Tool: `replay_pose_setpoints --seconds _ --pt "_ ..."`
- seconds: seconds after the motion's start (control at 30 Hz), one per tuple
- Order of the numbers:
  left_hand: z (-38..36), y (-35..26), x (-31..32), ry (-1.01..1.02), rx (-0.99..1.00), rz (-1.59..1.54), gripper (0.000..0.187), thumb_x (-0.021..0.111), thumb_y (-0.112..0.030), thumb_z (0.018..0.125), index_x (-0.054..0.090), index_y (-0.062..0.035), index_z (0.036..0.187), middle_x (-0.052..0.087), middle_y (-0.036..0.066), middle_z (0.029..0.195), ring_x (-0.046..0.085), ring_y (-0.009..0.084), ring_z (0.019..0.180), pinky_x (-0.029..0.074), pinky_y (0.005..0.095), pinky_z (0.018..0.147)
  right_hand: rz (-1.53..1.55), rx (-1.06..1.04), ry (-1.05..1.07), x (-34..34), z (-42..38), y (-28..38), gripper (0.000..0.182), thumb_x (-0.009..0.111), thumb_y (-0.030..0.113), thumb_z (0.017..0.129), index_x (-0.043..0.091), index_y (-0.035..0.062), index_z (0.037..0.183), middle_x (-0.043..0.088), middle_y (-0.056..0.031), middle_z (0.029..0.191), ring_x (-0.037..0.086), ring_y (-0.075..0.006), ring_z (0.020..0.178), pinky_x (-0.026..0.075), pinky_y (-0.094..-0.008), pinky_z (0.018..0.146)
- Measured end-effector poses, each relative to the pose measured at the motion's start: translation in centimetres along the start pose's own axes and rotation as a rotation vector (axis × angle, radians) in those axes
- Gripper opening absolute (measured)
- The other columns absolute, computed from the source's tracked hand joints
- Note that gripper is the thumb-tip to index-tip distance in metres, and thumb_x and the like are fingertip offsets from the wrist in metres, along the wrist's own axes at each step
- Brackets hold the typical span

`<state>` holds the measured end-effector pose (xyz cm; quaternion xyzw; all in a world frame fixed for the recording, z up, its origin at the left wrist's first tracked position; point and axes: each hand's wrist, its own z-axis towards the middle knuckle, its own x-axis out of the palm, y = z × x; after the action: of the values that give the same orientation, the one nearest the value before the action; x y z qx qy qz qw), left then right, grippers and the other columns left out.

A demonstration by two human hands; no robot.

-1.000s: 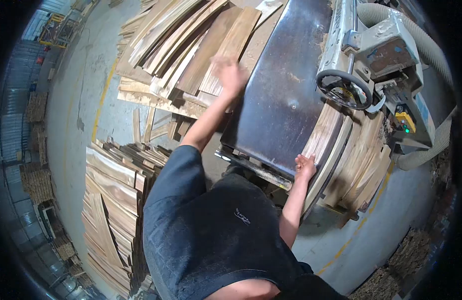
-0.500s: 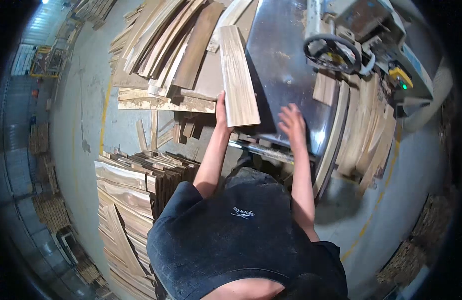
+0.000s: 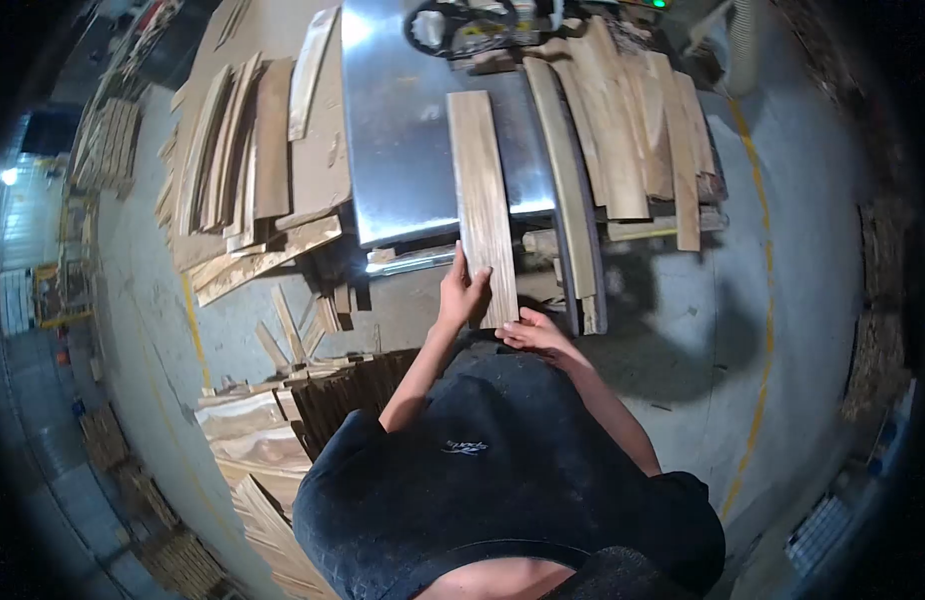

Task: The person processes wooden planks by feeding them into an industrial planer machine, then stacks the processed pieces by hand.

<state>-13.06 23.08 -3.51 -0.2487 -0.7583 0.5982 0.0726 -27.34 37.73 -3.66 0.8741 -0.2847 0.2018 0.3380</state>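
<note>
A pale wooden board [image 3: 483,190] points away from my body, its far part over the shiny metal machine table [image 3: 403,150]. My left hand [image 3: 464,290] grips the board's left edge near the close end, thumb on top. At the board's near end is my right hand [image 3: 535,335], its fingers closed around the bottom corner. A long curved wooden strip [image 3: 563,170] runs along the table's right side, apart from my hands.
Several boards lie on a brown sheet [image 3: 318,180] at left, and more boards [image 3: 618,130] on the right. A dark round handwheel [image 3: 428,25] is at the back. Stacked planks [image 3: 258,440] stand at my lower left.
My right hand has come from open over the metal table to the board's near end. The board now lies closer to my body, and the view has turned right.
</note>
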Motion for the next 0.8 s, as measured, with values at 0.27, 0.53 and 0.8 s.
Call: replay_pose_setpoints --seconds 0.27,0.53,0.8 --pt "8.2 -2.0 5.2 -0.134 0.633 0.689 0.070 0.067 -0.044 0.083 0.051 0.0098 0.124 0.029 0.026 0.148 0.027 0.0431 0.137 0.022 0.0537 0.106 0.708 -0.078 -0.090 -1.8 3.0 1.7 0.011 0.062 0.022 0.095 0.058 0.0132 0.100 0.062 -0.0003 0.081 0.064 -0.0134 0.077 0.049 -0.0230 0.058" --pt "18.1 -5.6 3.4 -0.217 0.628 0.612 0.051 0.070 -0.034 0.078 0.059 0.0062 0.109 0.040 0.026 0.141 0.038 0.0403 0.130 0.031 0.0512 0.101 -0.077 -0.119 -0.409 0.1 9.6 10.8 0.055 0.049 0.056 0.095 0.061 0.0020 0.097 0.067 -0.0073 0.077 0.063 -0.0146 0.059 0.037 -0.0219 0.043" --pt "33.8 -8.3 -15.5 -0.013 0.899 0.620 0.029 0.066 -0.012 0.081 0.068 -0.0073 0.109 0.056 0.020 0.126 0.055 0.0370 0.114 0.046 0.0442 0.094 0.110 -0.147 -0.601 1.5 13.8 15.1 0.046 0.056 0.050 0.094 0.061 0.0058 0.082 0.057 -0.0019 0.060 0.056 -0.0139 0.049 0.032 -0.0222 0.040"
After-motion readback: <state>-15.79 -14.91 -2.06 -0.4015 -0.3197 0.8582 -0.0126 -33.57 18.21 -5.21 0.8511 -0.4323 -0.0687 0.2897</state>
